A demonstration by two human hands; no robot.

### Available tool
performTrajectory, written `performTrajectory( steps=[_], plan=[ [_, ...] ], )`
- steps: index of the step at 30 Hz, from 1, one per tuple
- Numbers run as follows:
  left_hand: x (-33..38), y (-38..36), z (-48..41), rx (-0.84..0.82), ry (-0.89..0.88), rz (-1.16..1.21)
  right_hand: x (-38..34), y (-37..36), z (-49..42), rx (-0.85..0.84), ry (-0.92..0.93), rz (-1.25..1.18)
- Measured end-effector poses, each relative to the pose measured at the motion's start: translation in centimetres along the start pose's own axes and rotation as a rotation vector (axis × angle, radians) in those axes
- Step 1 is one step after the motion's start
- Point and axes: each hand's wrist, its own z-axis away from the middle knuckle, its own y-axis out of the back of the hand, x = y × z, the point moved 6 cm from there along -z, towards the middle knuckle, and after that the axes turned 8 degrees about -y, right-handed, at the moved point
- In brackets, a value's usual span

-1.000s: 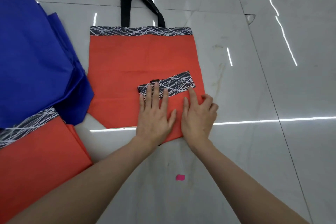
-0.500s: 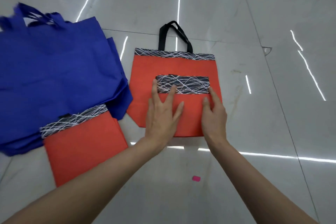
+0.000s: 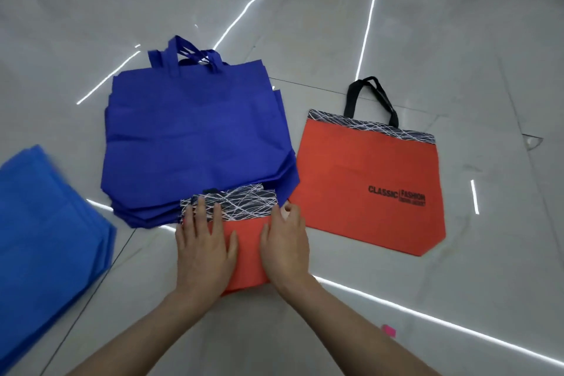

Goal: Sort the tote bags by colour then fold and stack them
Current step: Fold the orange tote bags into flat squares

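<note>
Half a second ago you had the folded orange bag pressed down on top of the flat orange bag. Now it lies on the floor to the left of that bag, its patterned band touching the near edge of the royal blue stack, and the flat bag lies bare to the right. Your left hand rests flat on the folded bag, fingers apart and straight, with the tips on the black-and-white band. Your right hand lies along the bag's right edge, fingers together and bent at the tips. I cannot tell whether they hook under the cloth or only rest on it. At the far left a light blue pile is blurred and cut off by the frame. Your hands cover much of the folded bag, so what lies beneath it cannot be made out. The blue stack's corner overlaps the band. The flat bag's front reads "CLASSIC | FASHION" in black, and the small line under it is too blurred to read. A small pink scrap lies on the floor near your right forearm.
</note>
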Motion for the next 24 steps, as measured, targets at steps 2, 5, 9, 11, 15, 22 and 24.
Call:
performTrajectory(
  steps=[2,5,9,11,15,22,24],
  plan=[
    [0.0,-1.2,-0.3,-0.068,-0.007,-0.039,0.3,-1.2,-0.3,0.017,-0.005,0.096],
    [0.4,-1.8,-1.3,-0.082,0.016,-0.049,0.1,-1.2,-1.3,-0.005,0.015,0.16],
    [0.4,-2.2,-2.3,-0.068,0.079,-0.018,-0.5,-1.1,-2.8,-0.025,0.064,0.116],
    [0.4,-1.9,-2.6,-0.024,0.07,-0.042,-1.1,-0.5,-3.6,-0.075,0.105,0.059],
    [1.6,-0.5,-3.1,0.043,-0.014,-0.121,-0.1,2.8,-6.0,-0.014,0.129,-0.137],
    [9.4,0.2,-6.4,0.075,-0.281,-0.059,10.0,8.0,-9.5,0.195,0.09,0.017],
    [11.4,-1.0,-7.5,0.021,-0.364,-0.054,12.2,7.8,-8.7,0.123,0.212,0.104]
  ],
)
